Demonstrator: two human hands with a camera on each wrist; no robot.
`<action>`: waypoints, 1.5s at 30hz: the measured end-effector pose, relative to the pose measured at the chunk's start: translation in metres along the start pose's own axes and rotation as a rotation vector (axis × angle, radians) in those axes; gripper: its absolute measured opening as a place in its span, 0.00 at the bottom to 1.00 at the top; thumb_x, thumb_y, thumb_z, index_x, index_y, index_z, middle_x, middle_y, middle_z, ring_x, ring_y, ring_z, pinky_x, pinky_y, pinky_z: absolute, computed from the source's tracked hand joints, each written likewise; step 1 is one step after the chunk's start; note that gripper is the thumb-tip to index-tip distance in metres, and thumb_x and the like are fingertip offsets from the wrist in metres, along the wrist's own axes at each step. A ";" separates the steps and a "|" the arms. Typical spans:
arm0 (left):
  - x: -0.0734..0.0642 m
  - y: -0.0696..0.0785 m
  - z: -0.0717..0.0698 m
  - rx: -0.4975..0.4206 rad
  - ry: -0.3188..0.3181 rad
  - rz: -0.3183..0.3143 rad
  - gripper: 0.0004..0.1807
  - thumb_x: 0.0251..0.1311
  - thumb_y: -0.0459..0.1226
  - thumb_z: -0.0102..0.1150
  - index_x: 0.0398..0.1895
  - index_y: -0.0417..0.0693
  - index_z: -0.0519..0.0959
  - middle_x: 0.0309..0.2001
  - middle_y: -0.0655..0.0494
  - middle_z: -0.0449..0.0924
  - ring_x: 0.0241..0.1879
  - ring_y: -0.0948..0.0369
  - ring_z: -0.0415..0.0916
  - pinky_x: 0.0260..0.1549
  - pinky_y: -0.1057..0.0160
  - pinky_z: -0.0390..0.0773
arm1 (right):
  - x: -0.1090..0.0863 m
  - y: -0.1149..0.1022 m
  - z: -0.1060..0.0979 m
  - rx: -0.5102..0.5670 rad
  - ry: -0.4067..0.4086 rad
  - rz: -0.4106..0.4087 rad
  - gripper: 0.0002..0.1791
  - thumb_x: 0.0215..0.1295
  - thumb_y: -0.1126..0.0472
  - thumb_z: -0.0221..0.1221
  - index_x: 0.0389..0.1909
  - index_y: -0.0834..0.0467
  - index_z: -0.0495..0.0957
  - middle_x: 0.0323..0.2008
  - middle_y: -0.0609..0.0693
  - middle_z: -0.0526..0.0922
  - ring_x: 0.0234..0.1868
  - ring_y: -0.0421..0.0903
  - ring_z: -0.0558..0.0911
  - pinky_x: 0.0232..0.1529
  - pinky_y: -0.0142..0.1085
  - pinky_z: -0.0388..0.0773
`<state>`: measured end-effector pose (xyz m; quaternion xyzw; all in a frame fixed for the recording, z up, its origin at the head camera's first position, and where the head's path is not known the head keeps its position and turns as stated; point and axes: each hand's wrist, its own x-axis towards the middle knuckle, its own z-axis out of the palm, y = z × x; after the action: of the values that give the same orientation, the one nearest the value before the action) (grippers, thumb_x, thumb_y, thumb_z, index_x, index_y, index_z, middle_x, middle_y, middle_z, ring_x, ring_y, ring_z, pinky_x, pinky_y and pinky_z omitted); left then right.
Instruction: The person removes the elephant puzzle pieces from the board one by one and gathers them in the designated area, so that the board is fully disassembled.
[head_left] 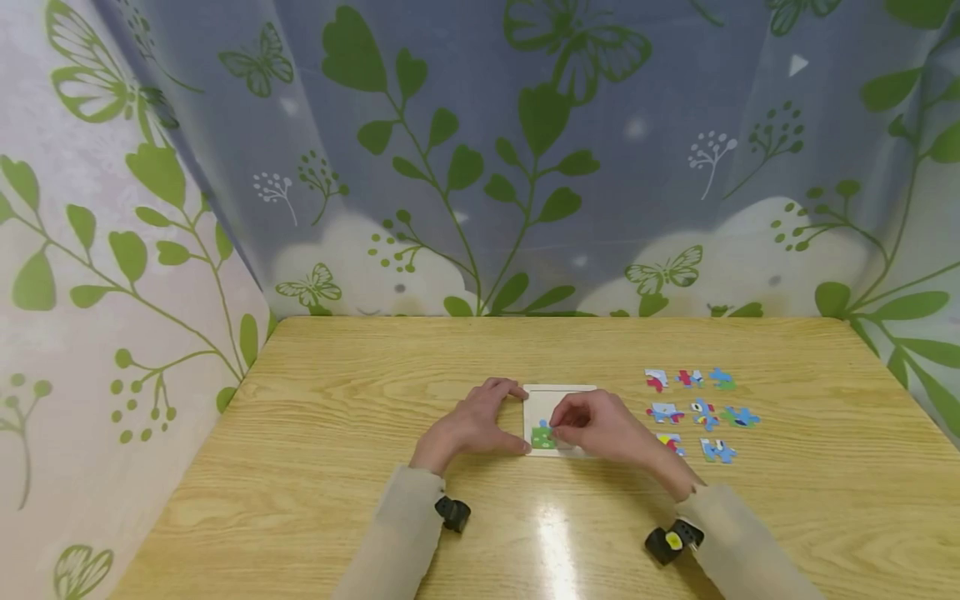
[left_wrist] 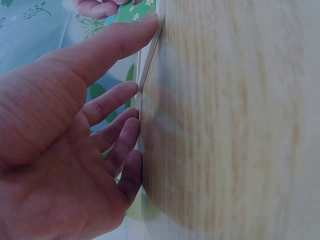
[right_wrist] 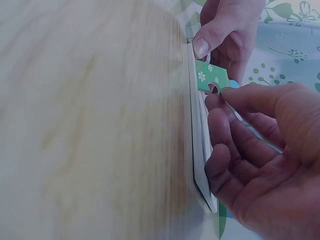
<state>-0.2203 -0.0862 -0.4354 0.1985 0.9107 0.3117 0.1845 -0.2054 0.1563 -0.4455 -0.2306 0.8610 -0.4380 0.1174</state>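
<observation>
In the head view a shallow white puzzle tray [head_left: 558, 388] lies at the middle of the table. My right hand [head_left: 603, 425] pinches a green jigsaw piece [head_left: 543, 437] with white flowers and a blue knob between thumb and index finger. The piece is over the tray's near left corner, slightly tilted in the right wrist view, where its notched edge [right_wrist: 213, 80] faces the fingertips. My left hand [head_left: 480, 421] spans the tray's left side, thumb touching the near corner and index finger at the far corner. Its fingers look extended and relaxed in the left wrist view.
Right of the tray, several loose jigsaw pieces [head_left: 703, 414] in blue, red, white and yellow are spread in rough rows. The right forearm overlaps one yellow-red piece [head_left: 670, 442]. A patterned curtain [head_left: 480, 167] hangs behind the wooden table [head_left: 375, 358].
</observation>
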 end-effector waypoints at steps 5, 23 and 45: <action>0.000 0.000 0.000 0.003 -0.005 -0.003 0.37 0.55 0.48 0.74 0.69 0.58 0.71 0.76 0.54 0.62 0.77 0.46 0.57 0.71 0.38 0.62 | -0.003 -0.001 -0.002 0.008 0.016 0.020 0.04 0.68 0.61 0.66 0.37 0.58 0.84 0.35 0.48 0.87 0.37 0.41 0.83 0.40 0.31 0.79; -0.001 0.000 0.000 -0.012 0.007 -0.017 0.37 0.54 0.47 0.75 0.68 0.58 0.71 0.76 0.54 0.62 0.76 0.47 0.58 0.71 0.38 0.62 | -0.022 0.001 -0.018 0.008 0.058 0.089 0.02 0.68 0.61 0.65 0.38 0.55 0.84 0.34 0.48 0.86 0.34 0.42 0.82 0.33 0.32 0.77; -0.001 0.000 0.000 -0.020 -0.004 -0.007 0.37 0.55 0.47 0.75 0.68 0.57 0.71 0.76 0.53 0.61 0.77 0.46 0.57 0.71 0.38 0.61 | -0.068 0.020 -0.057 -0.016 0.135 0.153 0.07 0.69 0.55 0.66 0.40 0.55 0.84 0.34 0.50 0.87 0.28 0.43 0.83 0.25 0.34 0.75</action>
<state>-0.2195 -0.0868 -0.4353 0.1941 0.9080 0.3196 0.1893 -0.1753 0.2407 -0.4283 -0.1351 0.8854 -0.4355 0.0902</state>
